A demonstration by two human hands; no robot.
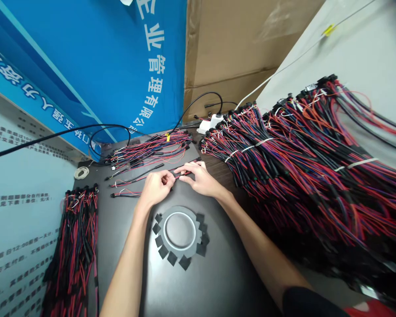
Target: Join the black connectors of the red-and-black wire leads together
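Observation:
My left hand [157, 186] is closed in a pinch on a thin red and black wire harness [177, 177], near the middle of the dark table [214, 255]. On the harness's right part rests my right hand [198, 177], its fingers bent round the wires and thumb pointing left. Left of my hands lie a few single harnesses [132, 179] with black connectors. Below them sits a round grey disc [180, 230] with small black tape pieces stuck round its edge.
Behind my hands lies a pile of harnesses [152, 147]. Large tied bundles [284, 154] fill the right side, and another bundle [75, 246] hangs at the left edge. A white power strip [211, 124] stands by the cardboard [231, 48]. A black cable [59, 132] crosses the left.

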